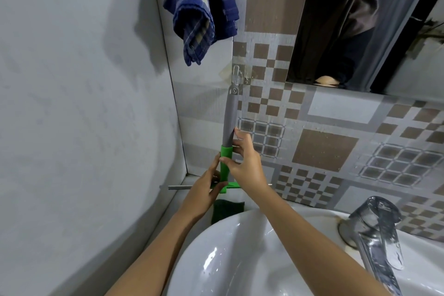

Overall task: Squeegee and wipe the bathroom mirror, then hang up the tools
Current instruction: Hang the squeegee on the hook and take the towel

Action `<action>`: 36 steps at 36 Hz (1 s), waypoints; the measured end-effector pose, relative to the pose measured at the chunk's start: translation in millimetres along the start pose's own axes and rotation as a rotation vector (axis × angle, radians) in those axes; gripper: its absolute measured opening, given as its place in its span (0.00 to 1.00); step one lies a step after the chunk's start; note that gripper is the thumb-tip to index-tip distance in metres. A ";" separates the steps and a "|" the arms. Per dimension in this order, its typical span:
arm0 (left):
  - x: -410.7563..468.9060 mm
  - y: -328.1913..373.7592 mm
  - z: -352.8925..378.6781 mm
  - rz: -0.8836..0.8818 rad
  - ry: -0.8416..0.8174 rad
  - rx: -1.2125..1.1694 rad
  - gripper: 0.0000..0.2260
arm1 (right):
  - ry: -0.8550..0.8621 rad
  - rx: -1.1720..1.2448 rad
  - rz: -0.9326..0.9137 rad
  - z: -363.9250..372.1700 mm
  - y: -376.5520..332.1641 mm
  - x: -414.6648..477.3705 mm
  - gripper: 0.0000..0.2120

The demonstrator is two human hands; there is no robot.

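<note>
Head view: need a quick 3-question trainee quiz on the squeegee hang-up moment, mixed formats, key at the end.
1. True or false: the top end of the squeegee sits at the clear wall hook.
2. Which hand touches the grey part of the handle? A) left hand B) right hand C) neither
3. Fill in: the blue checked cloth hangs ____ the hook, on the wall left of the mirror.

Key
1. True: the handle's end with its hanging hole meets the hook.
2. B: right fingertips rest on the grey shaft; the left grip is lower, on the green part.
3. above
</note>
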State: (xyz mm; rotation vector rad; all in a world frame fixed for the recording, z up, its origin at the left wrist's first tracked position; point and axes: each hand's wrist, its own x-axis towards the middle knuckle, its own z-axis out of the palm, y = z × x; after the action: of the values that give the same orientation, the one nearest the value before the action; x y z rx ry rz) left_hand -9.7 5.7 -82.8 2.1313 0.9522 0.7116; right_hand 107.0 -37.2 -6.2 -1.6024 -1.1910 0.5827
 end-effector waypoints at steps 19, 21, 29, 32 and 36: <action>18.1 37.4 -44.5 0.134 0.296 -0.036 0.18 | 0.280 -0.095 -0.248 -11.4 -21.0 -2.3 0.21; 25.0 58.2 -71.0 0.226 0.528 -0.062 0.14 | 0.316 -0.067 -0.297 -17.9 -45.1 2.0 0.20; 75.1 164.4 -189.1 0.456 0.880 -0.195 0.10 | 0.416 0.061 -0.531 -35.5 -173.3 44.1 0.15; 87.5 193.0 -220.9 0.515 0.800 -0.090 0.12 | 0.378 0.088 -0.502 -36.2 -209.6 60.1 0.17; 123.6 199.8 -243.0 0.617 0.631 -0.077 0.14 | 0.296 0.018 -0.435 -33.8 -231.4 72.9 0.19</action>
State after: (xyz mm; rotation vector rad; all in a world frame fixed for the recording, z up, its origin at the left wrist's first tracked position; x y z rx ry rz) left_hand -25.6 92.4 243.5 2.1696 0.5209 1.7663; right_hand 68.3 13.7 230.3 -1.3022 -1.2503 0.0729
